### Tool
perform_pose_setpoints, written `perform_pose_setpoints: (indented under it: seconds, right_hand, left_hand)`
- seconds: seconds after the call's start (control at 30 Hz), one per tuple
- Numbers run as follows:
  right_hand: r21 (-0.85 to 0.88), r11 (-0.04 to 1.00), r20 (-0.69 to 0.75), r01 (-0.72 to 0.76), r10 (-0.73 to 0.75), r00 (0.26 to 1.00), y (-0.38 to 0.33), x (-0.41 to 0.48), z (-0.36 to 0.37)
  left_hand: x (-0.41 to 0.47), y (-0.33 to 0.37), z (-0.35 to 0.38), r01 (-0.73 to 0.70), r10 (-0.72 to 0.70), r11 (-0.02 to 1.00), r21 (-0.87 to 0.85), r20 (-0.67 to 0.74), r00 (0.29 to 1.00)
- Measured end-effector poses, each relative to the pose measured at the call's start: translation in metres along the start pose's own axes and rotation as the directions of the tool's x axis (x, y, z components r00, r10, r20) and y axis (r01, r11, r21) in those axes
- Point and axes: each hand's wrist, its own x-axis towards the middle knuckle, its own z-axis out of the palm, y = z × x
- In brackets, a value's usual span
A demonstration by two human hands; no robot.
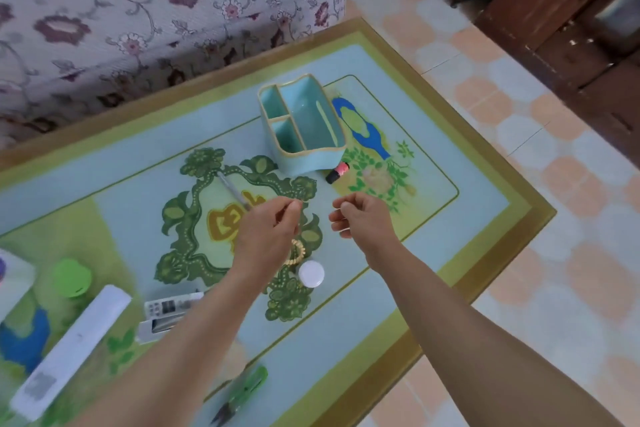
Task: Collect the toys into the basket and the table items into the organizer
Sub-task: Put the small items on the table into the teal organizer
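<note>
A light blue organizer point(304, 125) with three empty compartments stands on the table's far side. A pink and black marker point(337, 173) lies right in front of it. A silver pen point(232, 189) lies slanted on the cloth, and its near end disappears under my left hand point(266, 232). That hand's fingers are pinched together, and whether they hold anything is hidden. Under its wrist lie a gold spiral hair tie point(297, 253) and a white round lid point(311, 273). My right hand point(358, 217) hovers to the right with its fingers curled and nothing in them. No basket or toys show.
The patterned table point(478, 218) also bears two remotes point(169, 314), a long white box point(72, 350), a green round object point(72, 278) and green clippers point(242, 395) near the front edge. A floral sofa point(138, 10) stands behind, a dark wooden cabinet point(571, 28) at the right.
</note>
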Motion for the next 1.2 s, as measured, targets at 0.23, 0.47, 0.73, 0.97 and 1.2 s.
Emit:
perform_pose_setpoints:
  seconds: [0.23,0.47,0.73,0.97,1.2]
  right_hand:
    - [-0.167,0.985,-0.063,-0.03,0.02,0.998,0.007,0.097,-0.039]
    - [-0.354,0.935,-0.043,0.003,-0.02,0.999,0.008,0.154,-0.017]
    - [-0.134,0.989,0.009,0.069,-0.068,0.998,-0.016,0.162,-0.011]
    - [-0.077,0.994,0.099,0.071,-0.064,0.993,-0.038,0.145,-0.002]
    - [-0.318,0.947,0.079,0.048,-0.024,0.997,-0.032,0.106,0.009]
  left_hand:
    - [0.064,0.014,0.044,0.177,-0.178,0.984,-0.018,-0.136,0.975]
    - [0.128,-0.001,0.043,0.233,-0.199,0.967,0.103,-0.264,0.944]
    - [0.171,-0.007,0.045,0.496,-0.487,0.868,0.031,-0.141,0.862]
    - [0.159,-0.016,0.043,0.537,-0.549,0.834,-0.13,-0.081,0.832]
    - [0.098,-0.012,0.019,0.538,-0.56,0.815,-0.215,-0.053,0.827]
